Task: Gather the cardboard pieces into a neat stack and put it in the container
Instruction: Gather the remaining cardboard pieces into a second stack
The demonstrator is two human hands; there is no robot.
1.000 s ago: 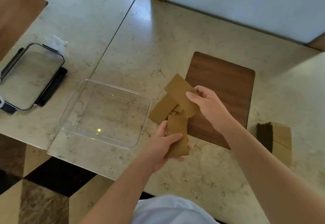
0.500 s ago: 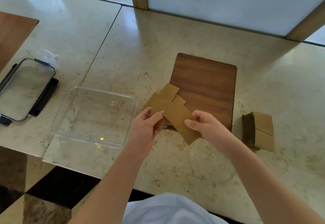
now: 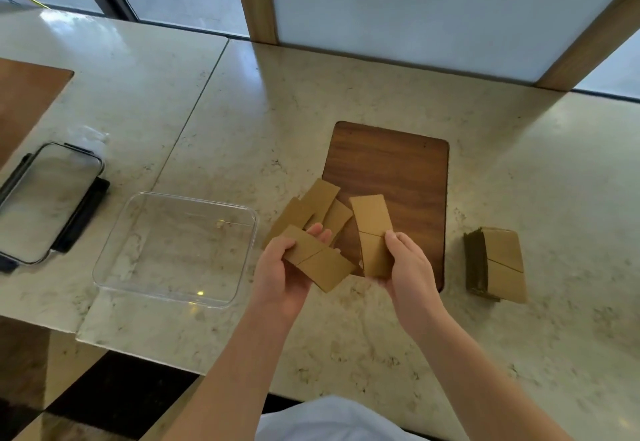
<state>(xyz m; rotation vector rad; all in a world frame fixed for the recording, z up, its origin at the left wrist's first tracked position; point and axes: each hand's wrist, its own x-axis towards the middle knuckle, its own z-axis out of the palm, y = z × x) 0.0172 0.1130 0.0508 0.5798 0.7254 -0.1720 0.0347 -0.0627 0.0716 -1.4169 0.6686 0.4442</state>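
Observation:
My left hand [image 3: 282, 269] grips a brown cardboard piece [image 3: 320, 264] by its left end, held flat above the counter. My right hand [image 3: 408, 265] holds a second cardboard piece [image 3: 372, 229] upright by its lower right edge, just apart from the first. Behind my left hand, three loose cardboard pieces [image 3: 317, 208] lie fanned and overlapping at the left edge of the wooden board [image 3: 398, 180]. The clear plastic container [image 3: 176, 248] stands empty to the left of my hands.
A tidy stack of cardboard pieces [image 3: 495, 264] sits on the marble counter [image 3: 519, 163] to the right of the board. The container's lid [image 3: 48, 203] lies at the far left. The counter's front edge runs close to my body.
One second ago both hands were on the overlapping pile. Now each hand holds its own piece, drawn apart and lifted toward me. The camera has tilted up slightly.

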